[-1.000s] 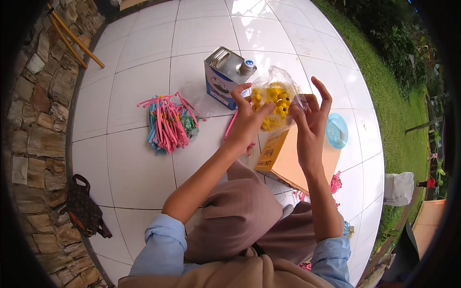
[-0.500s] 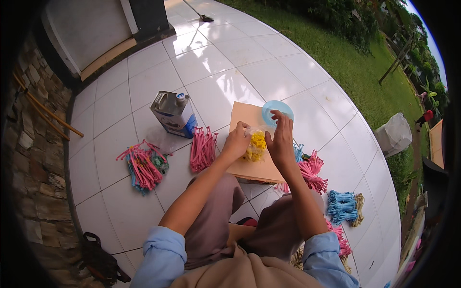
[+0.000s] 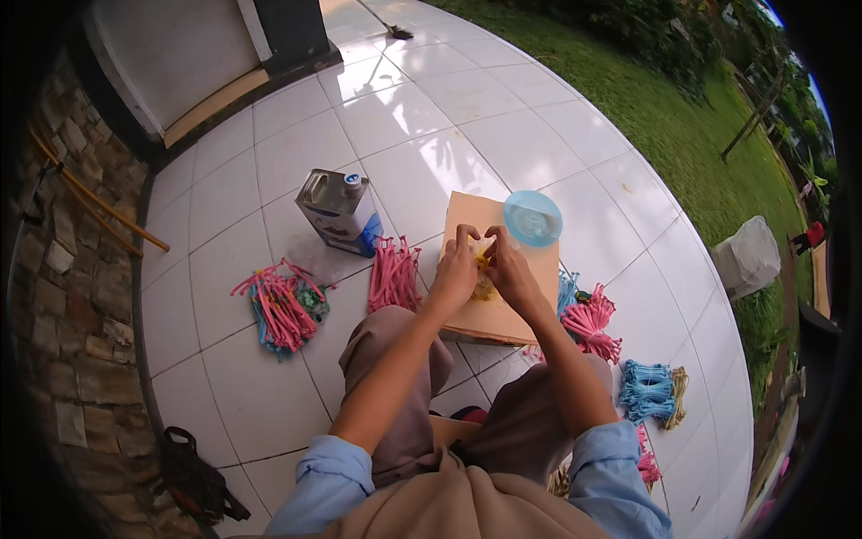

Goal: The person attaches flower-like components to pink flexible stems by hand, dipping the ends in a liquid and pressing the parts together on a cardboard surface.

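A clear plastic bag of small yellow pieces (image 3: 484,287) is over a tan cardboard box (image 3: 476,208) in front of my knees. My left hand (image 3: 456,272) is closed on the bag's left side, with thumb and index finger pinching near its top. From the right, my right hand (image 3: 512,275) pinches the same top, its fingertips almost meeting the left ones. Both hands hide most of the bag. A round light-blue plastic dish (image 3: 532,219) lies on the box's far right corner, just beyond my right hand.
A metal can (image 3: 338,213) stands at the left beside pink bundles (image 3: 393,274) and a mixed pink-blue pile (image 3: 285,307). Right of the box lie pink strands (image 3: 590,325) and blue bundles (image 3: 646,390). A black bag (image 3: 195,481) rests by the stone wall.
My right hand has come down from its open, raised pose and closed on the bag's top. My left hand has turned inward to meet it. The view has shifted slightly.
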Demonstrator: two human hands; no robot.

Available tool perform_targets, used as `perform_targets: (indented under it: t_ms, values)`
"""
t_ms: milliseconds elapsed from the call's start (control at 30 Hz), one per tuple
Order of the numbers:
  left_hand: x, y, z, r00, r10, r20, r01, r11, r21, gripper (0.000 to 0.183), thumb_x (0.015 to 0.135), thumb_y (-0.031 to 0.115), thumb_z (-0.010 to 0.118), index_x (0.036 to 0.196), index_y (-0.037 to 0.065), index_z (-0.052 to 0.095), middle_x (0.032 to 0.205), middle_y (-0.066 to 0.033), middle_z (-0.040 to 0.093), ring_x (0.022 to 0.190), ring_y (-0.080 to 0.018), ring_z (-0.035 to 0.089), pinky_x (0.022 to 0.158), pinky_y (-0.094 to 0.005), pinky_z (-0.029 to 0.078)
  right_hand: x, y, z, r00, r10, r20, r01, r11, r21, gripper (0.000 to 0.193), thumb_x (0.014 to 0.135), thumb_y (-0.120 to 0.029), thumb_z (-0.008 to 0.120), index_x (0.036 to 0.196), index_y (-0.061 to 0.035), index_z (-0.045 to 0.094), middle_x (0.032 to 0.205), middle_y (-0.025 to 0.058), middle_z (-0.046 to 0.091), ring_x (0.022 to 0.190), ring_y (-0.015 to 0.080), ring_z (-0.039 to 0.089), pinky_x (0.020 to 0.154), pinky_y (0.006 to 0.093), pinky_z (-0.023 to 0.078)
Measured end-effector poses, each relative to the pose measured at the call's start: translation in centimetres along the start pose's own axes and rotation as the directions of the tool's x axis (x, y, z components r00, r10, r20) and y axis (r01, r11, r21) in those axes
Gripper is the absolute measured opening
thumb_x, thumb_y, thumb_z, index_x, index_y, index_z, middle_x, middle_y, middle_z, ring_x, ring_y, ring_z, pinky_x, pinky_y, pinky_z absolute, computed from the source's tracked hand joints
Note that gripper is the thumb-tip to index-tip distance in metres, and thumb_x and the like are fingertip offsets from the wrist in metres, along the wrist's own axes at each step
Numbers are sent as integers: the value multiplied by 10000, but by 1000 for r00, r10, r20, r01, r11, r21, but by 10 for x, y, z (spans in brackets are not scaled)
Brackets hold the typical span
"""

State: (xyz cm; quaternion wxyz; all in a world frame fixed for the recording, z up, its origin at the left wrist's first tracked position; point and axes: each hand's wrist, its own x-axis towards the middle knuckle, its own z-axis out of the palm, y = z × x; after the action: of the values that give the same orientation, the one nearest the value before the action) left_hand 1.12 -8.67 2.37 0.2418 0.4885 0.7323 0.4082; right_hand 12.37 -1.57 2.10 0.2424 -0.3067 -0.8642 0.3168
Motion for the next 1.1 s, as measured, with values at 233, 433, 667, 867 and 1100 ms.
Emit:
perform_targets:
  t_ms: [233,433,667,867,1100]
  values:
    - [-4,14,0,969,215,-117,-200,971,129,323,772,14,598,1054,123,484,1117,-162,423,960,-354,529,837,-404,450,-7,-5,-19,977,56,-207,-16,982,190,489,682,105,570,1082,-30,322,726,154,579,695,296,623,612,353,494]
    - [-4,46,-3,868,480,-130,-496,852,-169,163,774,-28,604,924,38,600,946,-63,559,817,-181,611,678,-275,531,-27,-21,-59,925,254,-283,-107,888,448,500,704,43,628,1089,-9,313,802,140,609,778,216,643,732,289,534]
    - [-14,52,21,820,548,-169,-569,814,-120,198,784,-23,613,974,28,629,968,-86,594,854,-183,625,719,-276,548,-45,-11,-75,923,243,-298,-48,841,539,561,736,2,664,1169,-12,308,839,139,616,822,196,633,755,282,518]
    - [-14,54,34,898,410,-161,-437,788,-433,201,744,47,688,926,-9,623,901,-103,612,862,-185,630,772,-292,550,-52,4,-80,938,263,-227,-64,773,631,544,771,-5,651,1207,-9,326,812,131,634,818,175,636,724,259,500]
    - [-2,35,45,991,117,71,-55,812,-581,173,779,63,667,922,-20,616,919,-85,639,819,-133,624,731,-250,549,-53,23,-71,905,375,-199,-158,731,663,467,748,5,627,1134,-3,364,759,126,638,698,174,642,650,261,504]
